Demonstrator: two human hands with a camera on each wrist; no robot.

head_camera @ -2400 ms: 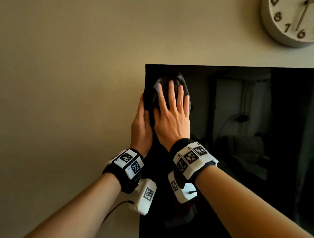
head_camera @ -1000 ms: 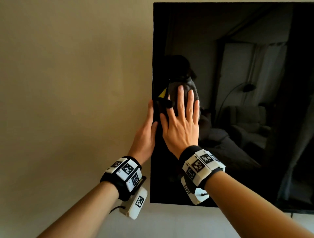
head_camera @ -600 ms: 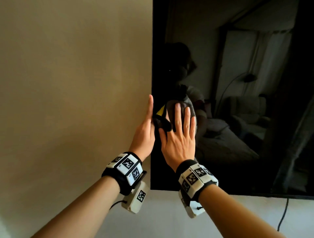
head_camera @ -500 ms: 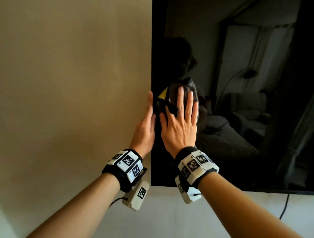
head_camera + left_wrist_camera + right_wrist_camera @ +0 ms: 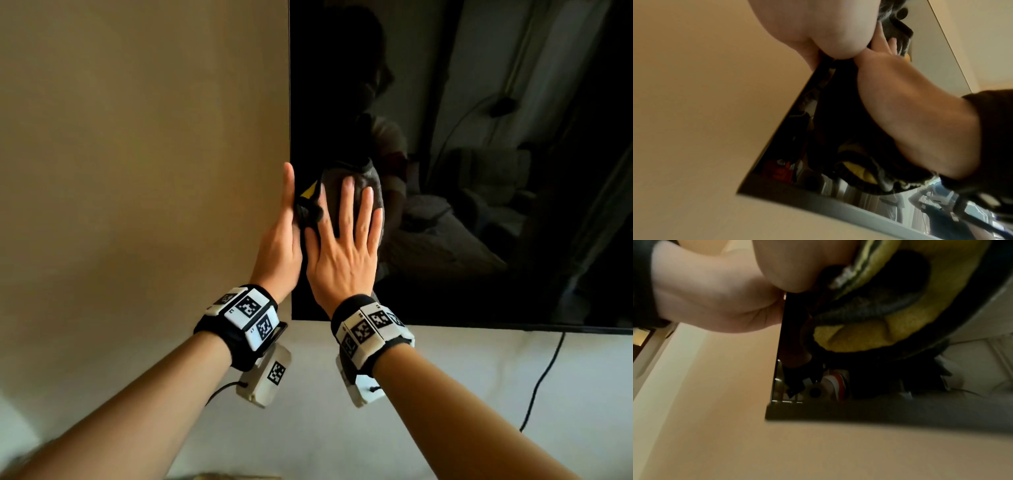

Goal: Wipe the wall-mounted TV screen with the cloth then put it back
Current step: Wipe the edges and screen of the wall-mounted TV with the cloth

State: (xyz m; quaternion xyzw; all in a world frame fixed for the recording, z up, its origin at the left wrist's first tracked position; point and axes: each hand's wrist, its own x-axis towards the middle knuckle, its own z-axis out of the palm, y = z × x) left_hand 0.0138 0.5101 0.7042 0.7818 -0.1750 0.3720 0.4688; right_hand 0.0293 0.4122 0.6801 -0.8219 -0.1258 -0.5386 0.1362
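The black wall-mounted TV screen (image 5: 479, 102) fills the upper right of the head view. My right hand (image 5: 346, 246) lies flat, fingers straight, pressing a bunched grey and yellow cloth (image 5: 368, 174) against the glass close to the screen's left edge, a little above the bottom-left corner. In the right wrist view the cloth (image 5: 910, 318) bulges out from under the palm, above the TV's bottom corner (image 5: 818, 413). My left hand (image 5: 279, 240) rests along the TV's left edge with straight fingers pointing up, holding nothing. The left wrist view shows the right hand (image 5: 910, 113) on the cloth (image 5: 861, 175).
Beige wall (image 5: 137, 137) lies left of the TV and paler wall below it. A black cable (image 5: 544, 377) hangs from the TV's underside at the right. The glass mirrors a dim room with a sofa and lamp.
My right hand has slid the cloth down the screen's left side from the top corner, with a short upward stroke on the way. My left hand followed down the edge.
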